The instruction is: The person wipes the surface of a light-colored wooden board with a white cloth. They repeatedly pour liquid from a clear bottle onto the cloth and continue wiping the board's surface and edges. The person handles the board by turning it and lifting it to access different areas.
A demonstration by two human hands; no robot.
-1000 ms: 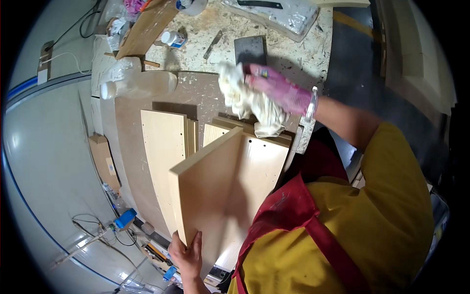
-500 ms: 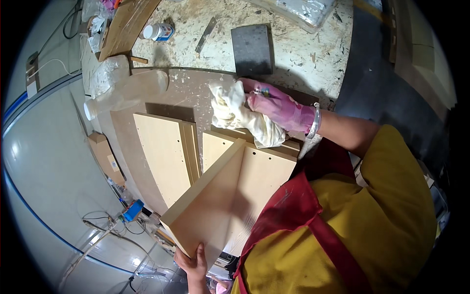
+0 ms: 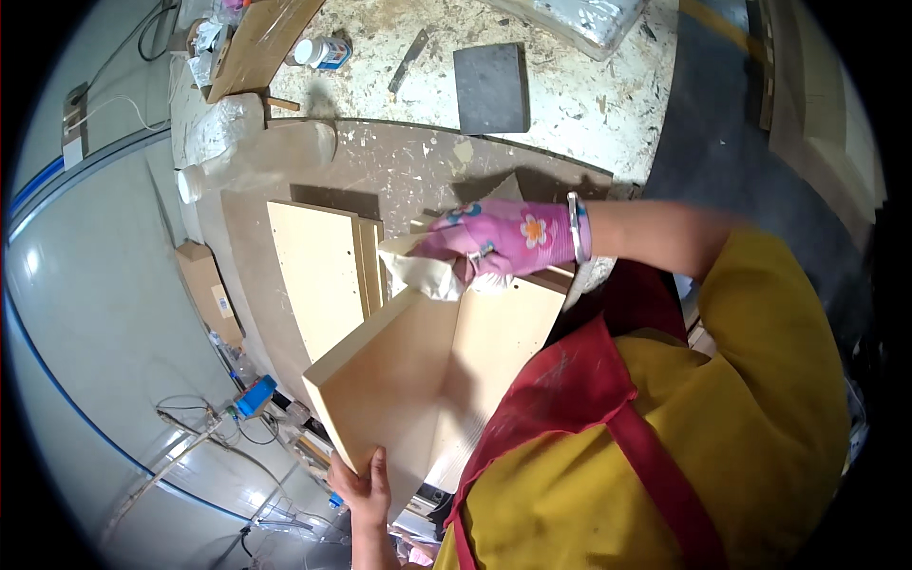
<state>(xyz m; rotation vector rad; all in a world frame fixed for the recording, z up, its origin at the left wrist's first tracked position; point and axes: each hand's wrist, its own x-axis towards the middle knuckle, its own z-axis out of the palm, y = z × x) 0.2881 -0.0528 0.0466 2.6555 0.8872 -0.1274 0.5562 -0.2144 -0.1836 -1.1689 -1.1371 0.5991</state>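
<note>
A pale wooden board (image 3: 389, 370) stands tilted toward me on its edge. My bare left hand (image 3: 364, 486) grips its near lower end, thumb on the inner face and fingers behind. My right hand (image 3: 513, 237), in a pink flowered glove, is closed on a crumpled white cloth (image 3: 423, 271). The cloth lies against the board's far top end, where it meets another pale panel (image 3: 503, 328) with small drilled holes. The glove hides part of that joint. Just left stand more pale panels (image 3: 313, 256), stacked together with dark holes along them.
Beyond the panels, a paint-stained bench (image 3: 399, 100) carries a dark grey block (image 3: 491, 90), a metal strip (image 3: 408, 62) and a small white-and-blue jar (image 3: 323, 53). A translucent plastic bottle (image 3: 261, 160) lies at left. Below it stands a cardboard box (image 3: 204, 285), near cables and a blue tool (image 3: 256, 394).
My right hand has come down and nearer with the cloth, from above the panels onto the board's far top end. My left hand keeps its hold on the board.
</note>
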